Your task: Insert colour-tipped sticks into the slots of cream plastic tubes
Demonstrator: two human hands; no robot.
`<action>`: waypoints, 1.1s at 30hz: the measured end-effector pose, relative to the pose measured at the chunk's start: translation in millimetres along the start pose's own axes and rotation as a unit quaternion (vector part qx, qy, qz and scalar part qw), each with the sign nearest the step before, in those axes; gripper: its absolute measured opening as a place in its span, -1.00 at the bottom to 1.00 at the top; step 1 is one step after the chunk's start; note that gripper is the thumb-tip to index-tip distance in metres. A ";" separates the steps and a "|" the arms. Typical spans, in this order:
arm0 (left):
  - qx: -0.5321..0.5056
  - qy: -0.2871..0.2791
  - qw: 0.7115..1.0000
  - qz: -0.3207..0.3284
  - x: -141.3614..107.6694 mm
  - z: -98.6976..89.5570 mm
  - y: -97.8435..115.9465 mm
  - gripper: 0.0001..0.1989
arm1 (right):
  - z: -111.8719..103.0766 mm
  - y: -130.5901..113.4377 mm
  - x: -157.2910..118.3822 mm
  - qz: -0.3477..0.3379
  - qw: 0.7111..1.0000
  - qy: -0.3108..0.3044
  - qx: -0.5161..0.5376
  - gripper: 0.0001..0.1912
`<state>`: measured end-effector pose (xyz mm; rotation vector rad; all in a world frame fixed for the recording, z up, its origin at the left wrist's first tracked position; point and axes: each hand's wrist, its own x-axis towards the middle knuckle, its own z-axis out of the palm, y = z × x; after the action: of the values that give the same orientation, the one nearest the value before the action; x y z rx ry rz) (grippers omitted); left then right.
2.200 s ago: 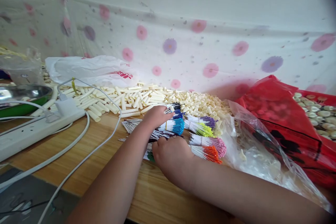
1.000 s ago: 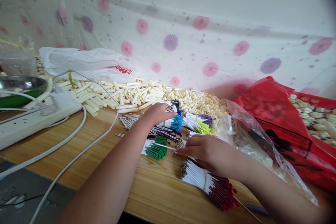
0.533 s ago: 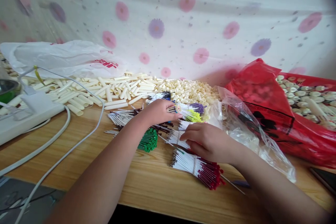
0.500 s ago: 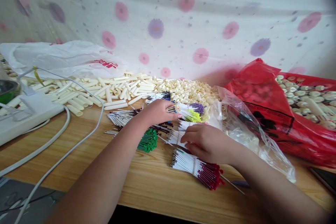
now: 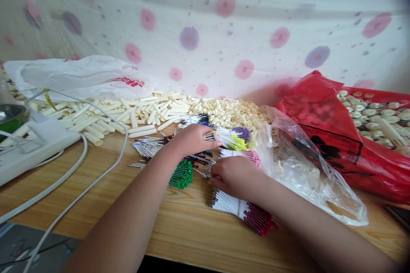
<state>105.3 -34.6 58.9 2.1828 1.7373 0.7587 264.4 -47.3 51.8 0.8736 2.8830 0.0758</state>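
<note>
My left hand (image 5: 191, 140) is closed round a small cream cylinder with dark stripes (image 5: 212, 136), held above the bundles. To its right and nearer, my right hand (image 5: 235, 175) has its fingers curled together at the dark tips of a bundle of white sticks; what they pinch is hidden. Below it lies a banded bundle of white sticks with dark red ends (image 5: 240, 209). A green-ended bundle (image 5: 182, 175) sits under my left forearm. Pink-ended (image 5: 253, 157), yellow-green-ended (image 5: 238, 142) and purple-ended (image 5: 242, 133) bundles lie beyond my right hand.
Cream tubes (image 5: 144, 111) and small cream pieces (image 5: 230, 113) are heaped along the back. A clear plastic bag (image 5: 307, 175) and a red bag (image 5: 323, 115) of assembled pieces lie right. At left are a white power strip (image 5: 48, 145) and its cables (image 5: 68, 183).
My right hand has moved left and slightly inward, to the tips of the white sticks, uncovering the pink-ended bundle. My left hand stays nearly where it was with the cream cylinder.
</note>
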 end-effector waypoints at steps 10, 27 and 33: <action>-0.045 -0.036 0.998 -0.007 -0.1 0.0 0.6 -0.71 | -6.2 12.0 -6.9 0.000 0.998 0.048 0.047 -0.80; -0.320 -0.019 0.947 0.003 0.6 20.8 9.6 -0.82 | 1.1 55.2 4.3 -0.089 0.823 0.359 0.431 -0.92; -0.297 0.114 0.946 0.069 -0.7 15.9 11.4 -0.81 | -14.2 45.6 14.0 -0.128 0.756 0.419 0.485 -0.93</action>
<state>123.2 -36.2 51.1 1.8541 1.2208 1.4037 275.9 -1.7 68.2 0.5604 3.8111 -1.5813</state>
